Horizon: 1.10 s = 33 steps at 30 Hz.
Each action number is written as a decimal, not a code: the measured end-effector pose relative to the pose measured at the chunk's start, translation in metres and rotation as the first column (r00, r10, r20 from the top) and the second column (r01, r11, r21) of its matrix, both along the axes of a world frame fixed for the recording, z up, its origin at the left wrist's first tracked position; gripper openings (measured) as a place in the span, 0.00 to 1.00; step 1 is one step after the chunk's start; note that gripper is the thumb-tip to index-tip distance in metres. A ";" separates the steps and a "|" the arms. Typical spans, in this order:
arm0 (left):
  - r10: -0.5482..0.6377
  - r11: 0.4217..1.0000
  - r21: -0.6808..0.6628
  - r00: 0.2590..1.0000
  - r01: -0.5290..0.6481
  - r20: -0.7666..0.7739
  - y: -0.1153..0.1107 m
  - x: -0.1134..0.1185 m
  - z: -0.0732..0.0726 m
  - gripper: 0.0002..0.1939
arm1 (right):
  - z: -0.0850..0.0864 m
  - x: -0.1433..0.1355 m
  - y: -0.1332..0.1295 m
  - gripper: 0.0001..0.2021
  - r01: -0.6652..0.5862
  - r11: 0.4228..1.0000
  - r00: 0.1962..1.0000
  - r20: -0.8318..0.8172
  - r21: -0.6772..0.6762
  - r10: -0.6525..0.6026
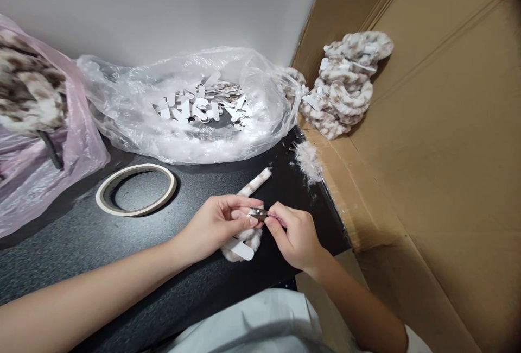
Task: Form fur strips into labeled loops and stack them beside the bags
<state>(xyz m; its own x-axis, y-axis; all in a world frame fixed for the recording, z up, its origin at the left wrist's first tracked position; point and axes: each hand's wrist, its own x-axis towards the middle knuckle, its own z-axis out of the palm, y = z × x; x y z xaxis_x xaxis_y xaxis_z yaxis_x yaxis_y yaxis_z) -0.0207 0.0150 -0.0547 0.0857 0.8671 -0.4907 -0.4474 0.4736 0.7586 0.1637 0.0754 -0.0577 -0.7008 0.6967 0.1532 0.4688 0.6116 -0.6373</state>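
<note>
My left hand (pixel 228 217) pinches a fluffy white-and-brown plush strip (pixel 255 182) near its middle. One end of the strip points away across the table, and the rest is looped beneath my fingers. A white tag (pixel 243 250) lies against that looped part. In my right hand (pixel 295 233) is a small metal-headed hand tool (pixel 258 213) with a pinkish handle, its exact kind unclear. Its metal head meets the plush at my left fingertips, where the contact is partly hidden by the fingers.
A tape roll (pixel 106 207) lies left on the dark table (pixel 134 244). Behind it, a clear plastic bag (pixel 163 144) holds many white tags. A pink bag (pixel 87 141) with plush pieces stands far left. Plush strips (pixel 345 92) pile against the cardboard (pixel 439 125), near loose fluff (pixel 308 160).
</note>
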 end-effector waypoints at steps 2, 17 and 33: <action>-0.001 1.000 -0.008 1.000 0.001 0.002 0.000 0.000 0.000 0.24 | -0.001 0.000 0.000 0.12 -0.003 1.000 1.000 -0.009 -0.004 0.003; -0.002 1.000 0.011 1.000 0.002 0.002 0.001 0.001 0.000 0.23 | -0.001 -0.001 -0.003 0.12 0.010 1.000 0.999 -0.036 -0.002 -0.010; 0.046 0.993 0.108 0.995 -0.055 0.084 0.001 0.003 -0.002 0.16 | 0.009 0.054 0.058 0.15 0.493 0.868 0.868 -0.093 0.055 -0.488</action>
